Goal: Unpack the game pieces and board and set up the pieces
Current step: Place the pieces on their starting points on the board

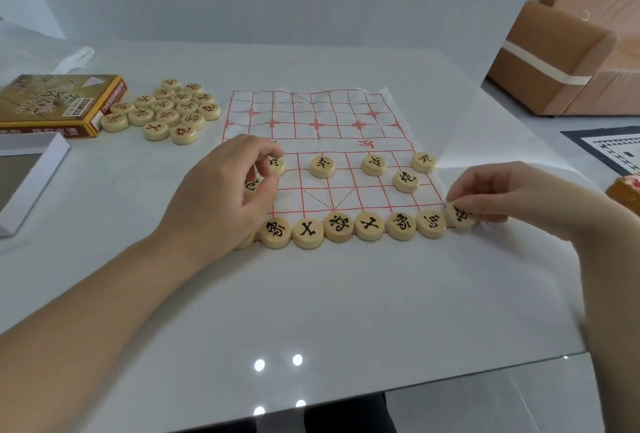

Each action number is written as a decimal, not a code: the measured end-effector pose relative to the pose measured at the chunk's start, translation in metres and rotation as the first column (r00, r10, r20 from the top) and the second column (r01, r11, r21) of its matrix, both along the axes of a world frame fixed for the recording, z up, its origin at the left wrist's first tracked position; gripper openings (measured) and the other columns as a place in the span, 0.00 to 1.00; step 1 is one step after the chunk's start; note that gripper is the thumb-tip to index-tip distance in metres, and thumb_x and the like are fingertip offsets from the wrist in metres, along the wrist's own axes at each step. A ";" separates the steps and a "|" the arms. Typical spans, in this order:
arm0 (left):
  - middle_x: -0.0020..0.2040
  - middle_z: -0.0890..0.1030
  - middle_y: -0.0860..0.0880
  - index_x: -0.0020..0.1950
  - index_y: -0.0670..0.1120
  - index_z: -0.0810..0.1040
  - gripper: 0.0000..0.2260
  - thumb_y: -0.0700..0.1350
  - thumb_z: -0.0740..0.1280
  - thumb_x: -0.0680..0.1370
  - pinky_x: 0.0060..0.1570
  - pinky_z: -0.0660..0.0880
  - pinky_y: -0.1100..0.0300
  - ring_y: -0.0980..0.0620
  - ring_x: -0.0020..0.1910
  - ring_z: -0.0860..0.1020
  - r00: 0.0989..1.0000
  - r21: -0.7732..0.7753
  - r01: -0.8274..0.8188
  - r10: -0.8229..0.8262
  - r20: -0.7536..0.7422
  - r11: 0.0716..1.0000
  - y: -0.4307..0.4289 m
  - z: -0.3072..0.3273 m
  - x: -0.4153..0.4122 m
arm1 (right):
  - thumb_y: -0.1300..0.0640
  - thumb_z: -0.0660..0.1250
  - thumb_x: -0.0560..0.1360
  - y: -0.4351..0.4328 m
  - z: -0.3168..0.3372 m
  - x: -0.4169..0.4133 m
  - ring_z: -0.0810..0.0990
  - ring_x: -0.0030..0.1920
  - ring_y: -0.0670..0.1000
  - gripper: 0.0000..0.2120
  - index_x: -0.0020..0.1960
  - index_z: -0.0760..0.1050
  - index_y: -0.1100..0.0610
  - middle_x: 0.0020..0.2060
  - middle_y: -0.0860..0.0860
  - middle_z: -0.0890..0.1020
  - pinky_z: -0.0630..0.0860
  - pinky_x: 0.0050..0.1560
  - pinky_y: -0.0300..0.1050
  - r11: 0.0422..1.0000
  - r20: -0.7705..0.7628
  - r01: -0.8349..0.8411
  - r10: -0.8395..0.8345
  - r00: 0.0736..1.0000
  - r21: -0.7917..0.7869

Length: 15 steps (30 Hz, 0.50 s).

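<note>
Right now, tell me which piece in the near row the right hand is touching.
The rightmost piece, at the board's near right corner. The right hand's fingertips pinch its edge; the others in that row lie untouched.

We find open table [311, 294] at 6 o'clock; red pieces [166, 108] and box [59, 103] crowd 10 o'clock.

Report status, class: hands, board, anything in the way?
Left hand pinching a pawn; right hand setting the corner piece. Board near side nearly filled. Red pieces piled aside; nothing blocking.
</note>
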<state>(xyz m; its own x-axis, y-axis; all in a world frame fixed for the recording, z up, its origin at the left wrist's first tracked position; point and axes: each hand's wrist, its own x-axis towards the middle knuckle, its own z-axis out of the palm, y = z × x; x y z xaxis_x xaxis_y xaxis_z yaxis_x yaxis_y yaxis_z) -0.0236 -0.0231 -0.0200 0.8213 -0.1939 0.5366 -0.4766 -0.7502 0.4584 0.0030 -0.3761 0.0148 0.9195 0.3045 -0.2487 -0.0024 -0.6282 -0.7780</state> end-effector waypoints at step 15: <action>0.44 0.75 0.55 0.56 0.48 0.76 0.09 0.40 0.65 0.76 0.36 0.70 0.63 0.55 0.44 0.72 0.999 0.009 -0.043 0.042 0.031 0.999 0.003 0.002 0.000 | 0.58 0.73 0.73 0.004 -0.010 0.003 0.74 0.37 0.50 0.05 0.41 0.82 0.50 0.33 0.49 0.82 0.69 0.41 0.44 0.996 0.125 0.092 -0.091 0.988 0.002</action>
<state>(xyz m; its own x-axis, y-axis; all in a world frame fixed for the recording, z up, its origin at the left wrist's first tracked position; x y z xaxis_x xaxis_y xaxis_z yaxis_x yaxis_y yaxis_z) -0.0237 -0.0197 -0.0181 0.8122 -0.1646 0.5597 -0.4579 -0.7744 0.4367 0.0060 -0.3724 0.0044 0.9674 0.2167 -0.1311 0.0370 -0.6329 -0.7734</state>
